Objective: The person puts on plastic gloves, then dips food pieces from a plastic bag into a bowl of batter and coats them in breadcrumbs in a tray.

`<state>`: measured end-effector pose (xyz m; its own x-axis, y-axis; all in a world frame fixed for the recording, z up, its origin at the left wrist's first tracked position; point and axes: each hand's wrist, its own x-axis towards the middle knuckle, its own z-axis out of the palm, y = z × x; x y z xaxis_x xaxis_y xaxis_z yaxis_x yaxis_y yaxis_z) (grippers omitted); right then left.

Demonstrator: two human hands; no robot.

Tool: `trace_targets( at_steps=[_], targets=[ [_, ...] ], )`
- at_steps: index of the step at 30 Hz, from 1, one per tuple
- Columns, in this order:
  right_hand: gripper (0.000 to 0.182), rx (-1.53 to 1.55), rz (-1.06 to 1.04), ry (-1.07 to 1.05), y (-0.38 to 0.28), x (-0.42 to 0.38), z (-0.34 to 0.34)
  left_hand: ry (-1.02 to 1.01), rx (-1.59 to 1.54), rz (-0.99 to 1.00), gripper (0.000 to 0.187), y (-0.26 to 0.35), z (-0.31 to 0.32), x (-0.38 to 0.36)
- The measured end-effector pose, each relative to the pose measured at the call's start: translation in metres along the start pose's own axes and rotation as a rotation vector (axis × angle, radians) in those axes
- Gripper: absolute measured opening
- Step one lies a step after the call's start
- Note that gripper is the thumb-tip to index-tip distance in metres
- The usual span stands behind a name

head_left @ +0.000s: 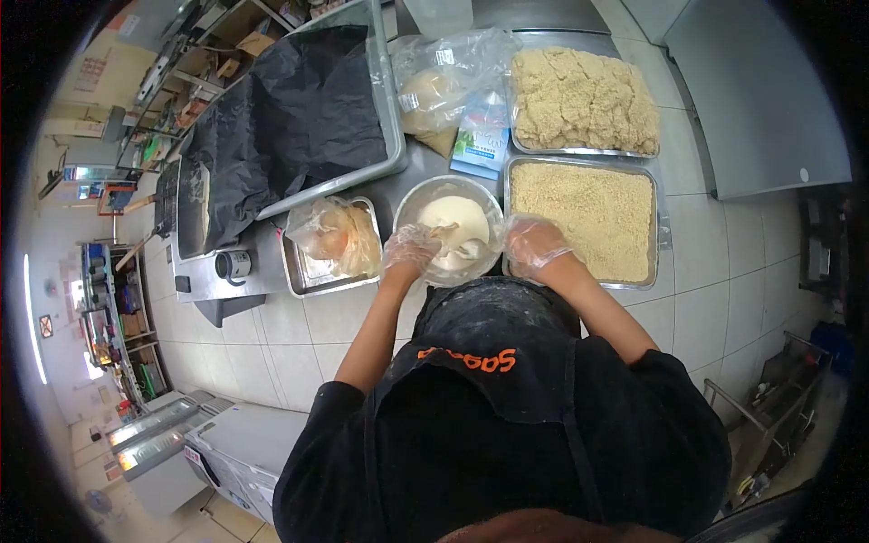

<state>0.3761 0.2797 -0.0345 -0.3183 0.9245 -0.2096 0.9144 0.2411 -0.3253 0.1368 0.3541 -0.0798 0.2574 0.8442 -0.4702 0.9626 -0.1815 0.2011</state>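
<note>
A clear bowl (409,201) holds white batter (450,214) at the table's front edge. My left hand (412,251), in a clear plastic glove, reaches over the bowl's left side, its fingers at a pale, batter-coated piece (444,237). My right hand (536,244), also gloved, is at the bowl's right side, over the near left corner of a tray (654,226) of pale crumbs (588,213). Its fingers are curled and what they hold, if anything, is hidden. Left of the bowl, a plastic bag with pale orange contents (339,237) lies in a metal tray (295,271).
Behind the crumb tray stands another tray heaped with crumbs (584,100). A blue-and-white packet (480,145) and a clear bag (439,90) lie behind the bowl. At the left are a big bin (391,109) with black plastic (308,109) and a dark mug (233,265).
</note>
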Motion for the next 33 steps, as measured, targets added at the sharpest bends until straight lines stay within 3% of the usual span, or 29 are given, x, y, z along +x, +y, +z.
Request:
trace_targets(
  at_steps=[1,4,5,8,12,14,16,18,19,20,22,24,27,28,30,31,32,33],
  targets=[
    [0.018,0.010,0.039,-0.053,0.000,-0.002,-0.009,-0.006,0.030,0.088,0.040,-0.004,-0.007,-0.001],
    [0.020,0.016,0.087,-0.153,0.003,0.004,-0.005,-0.015,-0.011,0.023,0.040,-0.013,-0.016,0.008],
    [0.021,0.007,0.090,-0.204,0.004,0.007,0.002,0.042,0.083,0.089,0.042,-0.026,0.002,0.026],
    [0.021,0.043,0.050,-0.297,0.010,0.015,0.032,0.006,0.161,0.029,0.043,-0.036,0.035,0.060],
    [0.027,0.145,0.081,-0.191,0.034,-0.015,0.012,0.081,0.140,0.027,0.045,-0.043,0.043,0.058],
    [0.034,0.301,0.253,0.214,0.081,-0.040,0.036,-0.040,0.060,-0.102,0.043,-0.020,0.003,0.032],
    [0.040,0.254,0.706,0.210,0.130,-0.071,0.041,0.036,0.160,0.189,0.040,-0.090,0.060,0.063],
    [0.045,-0.057,0.772,0.568,0.195,-0.126,0.084,0.062,0.109,0.145,0.036,-0.046,-0.003,0.013],
    [0.045,-0.074,0.786,0.566,0.209,-0.142,0.092,0.139,0.091,0.259,0.033,-0.048,-0.006,0.004],
    [0.044,-0.141,0.914,0.417,0.220,-0.156,0.097,0.216,0.071,0.368,0.031,-0.051,-0.010,0.000],
    [0.044,-0.215,1.045,0.256,0.243,-0.167,0.129,0.171,-0.031,0.279,0.029,-0.030,-0.030,-0.008],
    [0.044,0.207,1.124,0.523,0.272,-0.167,0.172,0.123,-0.126,0.181,0.027,-0.015,-0.041,-0.012],
    [0.044,0.192,0.971,0.629,0.245,-0.171,0.120,0.041,-0.445,0.108,0.031,0.014,-0.055,-0.016],
    [0.044,0.194,0.976,0.624,0.252,-0.171,0.123,0.035,-0.443,0.107,0.031,0.028,-0.059,-0.019],
    [0.040,0.239,1.171,0.395,0.274,-0.166,0.124,0.041,-0.361,0.247,0.031,0.054,-0.059,-0.022],
    [0.040,0.239,1.175,0.391,0.274,-0.168,0.120,0.131,-0.217,0.329,0.033,0.067,-0.056,-0.024],
    [0.039,0.197,1.082,0.349,0.272,-0.171,0.116,0.121,-0.216,0.330,0.033,0.081,-0.055,-0.022],
    [0.039,0.156,0.988,0.310,0.266,-0.172,0.109,-0.021,-0.223,0.359,0.033,0.098,-0.056,-0.015]
  ],
)
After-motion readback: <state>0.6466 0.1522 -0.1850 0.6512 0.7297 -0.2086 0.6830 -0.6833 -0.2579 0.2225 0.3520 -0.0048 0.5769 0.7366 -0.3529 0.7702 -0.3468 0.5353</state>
